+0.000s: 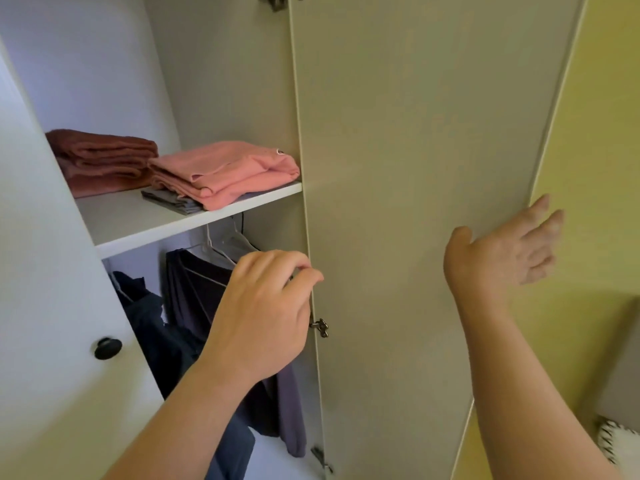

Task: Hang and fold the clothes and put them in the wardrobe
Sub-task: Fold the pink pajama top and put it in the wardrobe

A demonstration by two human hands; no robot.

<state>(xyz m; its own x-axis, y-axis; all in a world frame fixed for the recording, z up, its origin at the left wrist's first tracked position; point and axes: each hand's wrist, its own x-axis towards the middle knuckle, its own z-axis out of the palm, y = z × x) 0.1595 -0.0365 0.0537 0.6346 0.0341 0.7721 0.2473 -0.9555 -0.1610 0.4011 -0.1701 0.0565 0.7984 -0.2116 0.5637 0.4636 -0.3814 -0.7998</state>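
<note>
The wardrobe stands open in front of me. On its white shelf (138, 226) lie a folded dark-pink towel (100, 161), a folded pink garment (225, 171) and a small grey folded cloth (173, 202) under it. Below the shelf, dark garments (194, 299) hang on white hangers (221, 251). My left hand (263, 313) hovers in front of the hanging clothes, near the right door's hinge edge, fingers curled and holding nothing. My right hand (505, 258) rests with spread fingers against the outer edge of the right door (415, 202).
The left door (52, 306) with a black round knob (108, 348) stands open at the left. Metal hinges (320, 327) sit on the right door's inner edge. A yellow wall (595, 133) lies to the right, with a patterned cushion (616, 441) at the lower right.
</note>
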